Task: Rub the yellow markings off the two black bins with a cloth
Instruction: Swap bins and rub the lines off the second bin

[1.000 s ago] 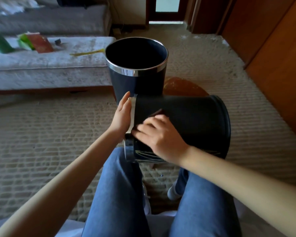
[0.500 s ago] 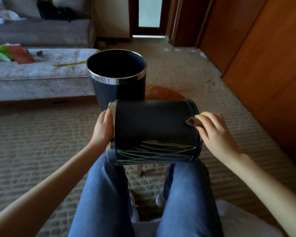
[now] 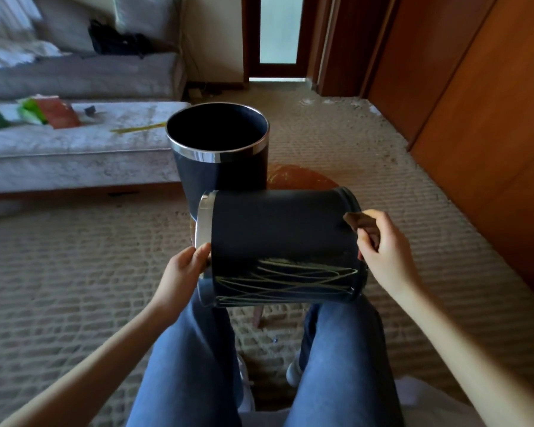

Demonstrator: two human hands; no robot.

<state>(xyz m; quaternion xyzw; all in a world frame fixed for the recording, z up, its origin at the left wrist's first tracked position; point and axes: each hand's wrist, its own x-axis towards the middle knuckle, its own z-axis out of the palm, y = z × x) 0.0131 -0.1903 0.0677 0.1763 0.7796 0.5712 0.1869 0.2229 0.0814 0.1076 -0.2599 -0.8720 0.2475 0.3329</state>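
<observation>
right hand (image 3: 386, 254) now at bin (image 3: 278, 229) base

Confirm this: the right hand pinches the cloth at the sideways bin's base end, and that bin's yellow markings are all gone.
Wrong on the markings: the head view shows yellow markings crossing the lower side of the sideways bin. The right hand does pinch the cloth at its base end.

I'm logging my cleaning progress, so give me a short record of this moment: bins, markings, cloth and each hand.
lying bin: black, on its side across the legs, chrome rim leftward
yellow markings: scribbled lines on its near lower side, not yet rubbed off
cloth: brown, at the bin's base end, above the markings
right hand: pinches the cloth
left hand: grips the rim end
upright bin: on the carpet behind, no markings on the visible side
</observation>
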